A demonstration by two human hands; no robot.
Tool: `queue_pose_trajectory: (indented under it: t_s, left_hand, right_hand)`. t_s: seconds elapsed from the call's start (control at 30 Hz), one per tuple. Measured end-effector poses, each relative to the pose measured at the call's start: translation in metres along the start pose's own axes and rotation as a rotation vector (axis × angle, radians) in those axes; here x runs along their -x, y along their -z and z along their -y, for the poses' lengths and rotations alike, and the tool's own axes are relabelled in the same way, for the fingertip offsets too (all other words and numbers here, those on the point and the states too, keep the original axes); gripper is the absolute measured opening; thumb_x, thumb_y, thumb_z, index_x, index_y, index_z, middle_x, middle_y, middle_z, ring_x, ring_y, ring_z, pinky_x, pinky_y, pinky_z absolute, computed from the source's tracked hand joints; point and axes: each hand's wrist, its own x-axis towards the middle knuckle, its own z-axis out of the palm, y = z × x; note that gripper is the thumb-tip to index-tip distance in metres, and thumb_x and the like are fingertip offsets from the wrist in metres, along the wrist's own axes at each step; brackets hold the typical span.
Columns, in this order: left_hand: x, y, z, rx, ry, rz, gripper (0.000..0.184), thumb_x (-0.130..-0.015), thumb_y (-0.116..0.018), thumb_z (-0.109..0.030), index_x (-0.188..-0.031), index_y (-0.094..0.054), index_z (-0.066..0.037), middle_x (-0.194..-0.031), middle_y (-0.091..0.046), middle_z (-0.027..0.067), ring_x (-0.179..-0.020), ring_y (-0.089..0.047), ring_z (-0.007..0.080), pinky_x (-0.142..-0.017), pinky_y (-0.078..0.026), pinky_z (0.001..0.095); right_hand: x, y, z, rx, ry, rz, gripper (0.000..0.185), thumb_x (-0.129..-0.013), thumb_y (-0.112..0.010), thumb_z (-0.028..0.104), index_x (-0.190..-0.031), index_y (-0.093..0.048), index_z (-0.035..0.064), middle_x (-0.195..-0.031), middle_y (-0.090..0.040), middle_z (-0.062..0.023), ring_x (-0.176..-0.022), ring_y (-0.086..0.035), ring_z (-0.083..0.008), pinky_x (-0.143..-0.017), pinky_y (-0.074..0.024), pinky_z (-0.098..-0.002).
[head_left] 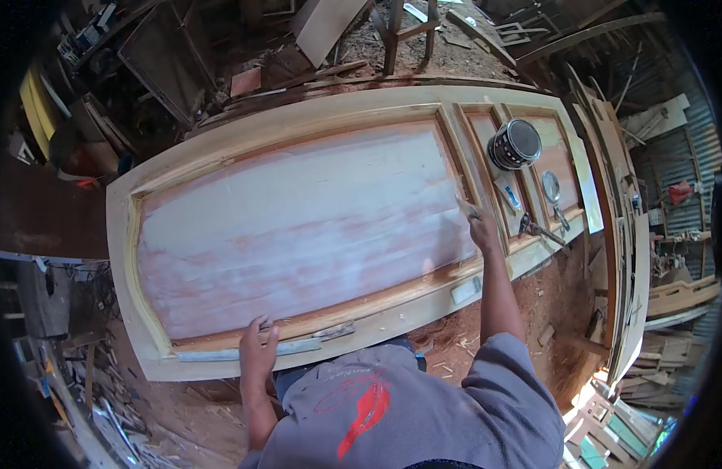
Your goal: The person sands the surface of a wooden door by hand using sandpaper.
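A pale-smeared, rectangular wooden door [298, 211] lies flat, seemingly mid-smoothing, left grip [258, 346] loosely open, apparently empty, at its near edge, right grip [479, 224] over its right half, closure and hold unclear, even strokes probably needed next.

Lg wood door [361, 215] lies flat, frame [294, 115] pale, recessed main panel [298, 199] smeared patchy wht over reddish-brn.
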Motion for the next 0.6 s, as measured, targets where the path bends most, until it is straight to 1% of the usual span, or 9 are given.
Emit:
queue_pose_trajectory:
  t_s: [0.1, 0.2, 0.3, 0.4, 0.5, 0.53, 0.6]
  left_hand:
    - [0.013, -0.043, -0.048, 0.011, 0.001, 0.047, 0.04, -0.094, -0.071, -0.02, -0.128, -0.063, 0.0, -0.118, -0.071, 0.0194, -0.113, -0.068, 0.033, -0.1, -0.051, 0.0418]
    - [0.025, -0.062, -0.078, -0.037, -0.037, 0.035, 0.04, -0.094, -0.071, -0.02, -0.127, -0.064, 0.0, -0.116, -0.071, 0.0193, -0.112, -0.068, 0.0336, -0.1, -0.051, 0.0424]
    - [0.036, -0.076, -0.085, -0.065, -0.039, -0.003, 0.04, -0.094, -0.071, -0.021, -0.127, -0.064, 0.0, -0.115, -0.071, 0.0196, -0.111, -0.068, 0.0343, -0.1, -0.051, 0.0428]
    - [0.046, -0.08, -0.091, -0.081, -0.02, -0.026, 0.04, -0.094, -0.072, -0.022, -0.127, -0.064, -0.001, -0.115, -0.071, 0.0196, -0.112, -0.067, 0.0344, -0.1, -0.05, 0.0431]
    - [0.055, -0.08, -0.095, -0.08, -0.027, -0.031, 0.041, -0.093, -0.072, -0.024, -0.126, -0.065, -0.001, -0.116, -0.071, 0.0195, -0.112, -0.067, 0.0346, -0.1, -0.05, 0.0434]
    - [0.057, -0.082, -0.092, -0.072, -0.034, -0.031, 0.041, -0.093, -0.072, -0.025, -0.126, -0.065, -0.001, -0.116, -0.071, 0.0196, -0.113, -0.067, 0.0348, -0.101, -0.05, 0.0433]
    - [0.058, -0.088, -0.087, -0.069, -0.061, -0.016, 0.042, -0.093, -0.072, -0.026, -0.126, -0.065, -0.001, -0.118, -0.071, 0.02, -0.114, -0.066, 0.0355, -0.101, -0.05, 0.0432]
  right_hand:
    - [-0.032, 0.011, 0.015, 0.074, -0.025, 0.062, 0.042, -0.091, -0.055, 0.008, -0.129, -0.071, 0.0167, -0.109, -0.07, -0.0267, -0.1, -0.068, -0.0437, -0.088, -0.0529, -0.0466]
    - [-0.054, 0.003, 0.015, 0.137, 0.034, 0.044, 0.038, -0.093, -0.059, 0.012, -0.129, -0.07, 0.0154, -0.112, -0.069, -0.0271, -0.102, -0.068, -0.0441, -0.09, -0.0522, -0.0472]
    - [-0.06, -0.005, 0.009, 0.031, 0.202, -0.08, 0.033, -0.093, -0.061, 0.011, -0.125, -0.07, 0.0062, -0.097, -0.071, -0.026, -0.092, -0.07, -0.0369, -0.082, -0.052, -0.0431]
    - [-0.051, 0.002, 0.0, -0.16, 0.089, -0.035, 0.033, -0.092, -0.064, 0.01, -0.123, -0.07, 0.0026, -0.096, -0.074, -0.0202, -0.091, -0.071, -0.029, -0.083, -0.052, -0.0392]
    - [-0.033, 0.005, -0.03, -0.416, -0.04, -0.063, 0.025, -0.091, -0.068, 0.009, -0.113, -0.072, -0.0006, -0.098, -0.074, -0.0113, -0.091, -0.069, -0.0218, -0.084, -0.0514, -0.0344]
    - [-0.024, 0.008, -0.032, -0.626, -0.165, -0.036, 0.024, -0.09, -0.069, 0.01, -0.112, -0.07, 0.0001, -0.106, -0.072, -0.0067, -0.096, -0.066, -0.0185, -0.083, -0.0511, -0.032]
    - [0.002, 0.025, -0.027, -0.769, -0.281, -0.112, 0.028, -0.091, -0.069, 0.01, -0.117, -0.066, 0.0009, -0.111, -0.07, -0.0075, -0.099, -0.065, -0.0185, -0.083, -0.0515, -0.0323]
